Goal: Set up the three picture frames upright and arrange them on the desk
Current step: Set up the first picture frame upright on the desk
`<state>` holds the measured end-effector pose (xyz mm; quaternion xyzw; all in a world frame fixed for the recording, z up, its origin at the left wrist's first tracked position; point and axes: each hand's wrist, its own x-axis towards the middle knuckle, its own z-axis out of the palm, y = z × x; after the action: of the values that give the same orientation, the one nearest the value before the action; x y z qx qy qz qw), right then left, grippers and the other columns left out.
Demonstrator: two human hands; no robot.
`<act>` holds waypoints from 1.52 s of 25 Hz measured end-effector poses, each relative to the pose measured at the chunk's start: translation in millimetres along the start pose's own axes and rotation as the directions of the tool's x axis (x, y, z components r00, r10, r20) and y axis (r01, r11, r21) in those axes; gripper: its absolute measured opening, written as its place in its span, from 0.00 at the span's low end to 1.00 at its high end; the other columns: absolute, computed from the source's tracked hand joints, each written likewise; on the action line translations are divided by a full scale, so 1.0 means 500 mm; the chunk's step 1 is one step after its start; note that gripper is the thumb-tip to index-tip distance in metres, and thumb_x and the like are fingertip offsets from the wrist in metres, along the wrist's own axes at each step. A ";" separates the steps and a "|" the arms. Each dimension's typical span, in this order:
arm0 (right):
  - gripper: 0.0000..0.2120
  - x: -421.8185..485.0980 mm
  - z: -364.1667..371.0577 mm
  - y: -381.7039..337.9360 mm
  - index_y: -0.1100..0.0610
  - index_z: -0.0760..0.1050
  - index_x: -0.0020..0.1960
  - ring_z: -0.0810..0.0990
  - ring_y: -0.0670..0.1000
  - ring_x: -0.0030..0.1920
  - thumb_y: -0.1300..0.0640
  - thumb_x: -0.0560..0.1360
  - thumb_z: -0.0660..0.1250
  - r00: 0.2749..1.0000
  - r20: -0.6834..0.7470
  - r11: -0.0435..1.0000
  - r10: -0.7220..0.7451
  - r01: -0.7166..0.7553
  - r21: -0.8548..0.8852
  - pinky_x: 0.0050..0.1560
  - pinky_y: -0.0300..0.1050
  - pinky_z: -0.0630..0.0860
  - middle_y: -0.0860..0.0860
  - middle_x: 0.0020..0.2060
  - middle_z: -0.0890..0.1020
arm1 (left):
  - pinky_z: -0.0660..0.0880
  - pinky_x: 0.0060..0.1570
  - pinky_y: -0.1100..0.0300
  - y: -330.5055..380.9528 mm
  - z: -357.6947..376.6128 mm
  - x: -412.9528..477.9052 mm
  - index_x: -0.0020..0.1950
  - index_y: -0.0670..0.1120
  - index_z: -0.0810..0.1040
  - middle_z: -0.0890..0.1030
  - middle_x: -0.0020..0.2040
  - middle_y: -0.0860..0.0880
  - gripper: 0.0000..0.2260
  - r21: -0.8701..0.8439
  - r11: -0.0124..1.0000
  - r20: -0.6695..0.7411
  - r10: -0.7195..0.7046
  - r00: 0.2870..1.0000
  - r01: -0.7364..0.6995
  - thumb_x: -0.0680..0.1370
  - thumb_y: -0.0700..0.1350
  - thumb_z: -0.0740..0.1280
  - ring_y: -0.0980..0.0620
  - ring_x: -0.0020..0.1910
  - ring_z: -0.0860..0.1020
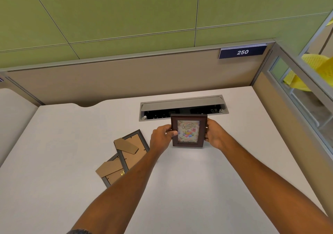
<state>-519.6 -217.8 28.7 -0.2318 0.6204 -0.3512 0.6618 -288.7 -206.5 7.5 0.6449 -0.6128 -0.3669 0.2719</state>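
A dark brown picture frame (188, 130) with a birthday card in it stands upright near the middle of the white desk (180, 188), facing me. My left hand (161, 136) grips its left edge, thumb on the front. My right hand (214, 134) grips its right edge. Two grey frames lie face down to the left, backs and cardboard stands showing: one (132, 147) farther back, overlapping the other (112, 171) nearer me. My left forearm crosses over the corner of these two.
An open cable tray (182, 107) is sunk into the desk just behind the held frame. Beige partition walls (126, 79) close the back and right sides. A sign reading 250 (242, 52) hangs on the back partition. Yellow chairs (313, 66) stand beyond the right partition.
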 end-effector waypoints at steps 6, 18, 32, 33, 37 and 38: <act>0.21 0.024 -0.003 0.006 0.52 0.80 0.65 0.84 0.59 0.61 0.40 0.88 0.55 0.999 0.016 1.000 0.028 -0.028 -0.004 0.59 0.56 0.80 0.55 0.62 0.85 | 0.86 0.48 0.49 -0.021 0.017 0.019 0.66 0.45 0.84 0.88 0.60 0.45 0.15 -0.017 0.999 0.028 -0.045 0.999 0.046 0.84 0.52 0.69 0.44 0.55 0.87; 0.23 0.034 -0.004 0.025 0.50 0.79 0.63 0.82 0.61 0.65 0.36 0.87 0.54 0.999 -0.010 0.999 0.043 -0.043 0.018 0.70 0.62 0.78 0.56 0.64 0.84 | 0.86 0.50 0.49 -0.028 0.037 0.012 0.65 0.43 0.82 0.87 0.62 0.45 0.14 -0.108 0.987 0.037 -0.115 0.993 0.118 0.85 0.50 0.67 0.43 0.59 0.85; 0.19 -0.055 -0.018 0.156 0.62 0.86 0.50 0.84 0.53 0.39 0.48 0.86 0.66 0.816 -0.567 0.977 -0.111 0.193 0.086 0.50 0.51 0.82 0.56 0.39 0.86 | 0.83 0.52 0.40 -0.067 -0.016 -0.105 0.52 0.48 0.83 0.87 0.48 0.49 0.20 -0.207 0.969 -0.154 -0.170 0.973 0.136 0.82 0.64 0.66 0.45 0.50 0.86; 0.18 -0.066 -0.011 0.167 0.62 0.86 0.50 0.84 0.52 0.38 0.48 0.86 0.66 0.834 -0.541 0.980 -0.103 0.180 0.090 0.48 0.51 0.82 0.56 0.39 0.86 | 0.83 0.52 0.40 -0.075 -0.025 -0.119 0.50 0.47 0.83 0.87 0.46 0.49 0.21 -0.211 0.969 -0.169 -0.166 0.972 0.129 0.82 0.64 0.65 0.45 0.49 0.86; 0.15 -0.100 0.035 0.203 0.60 0.85 0.51 0.85 0.54 0.42 0.49 0.85 0.68 0.927 -0.367 0.988 -0.078 0.121 0.095 0.42 0.47 0.81 0.55 0.40 0.87 | 0.83 0.46 0.41 -0.103 -0.061 -0.174 0.46 0.48 0.83 0.86 0.41 0.50 0.19 -0.225 0.964 -0.232 -0.192 0.954 0.140 0.84 0.61 0.65 0.45 0.43 0.86; 0.14 -0.109 0.051 0.209 0.60 0.85 0.52 0.86 0.54 0.43 0.50 0.85 0.68 0.947 -0.313 0.992 -0.069 0.100 0.083 0.43 0.47 0.81 0.55 0.41 0.87 | 0.83 0.44 0.42 -0.113 -0.074 -0.187 0.44 0.49 0.83 0.86 0.39 0.50 0.18 -0.226 0.963 -0.252 -0.207 0.945 0.150 0.84 0.60 0.65 0.45 0.42 0.86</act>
<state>-475.3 -112.6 -9.7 -0.1677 0.6881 -0.4412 0.5511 -223.5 -111.7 -3.0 0.7111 -0.4676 -0.3583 0.3838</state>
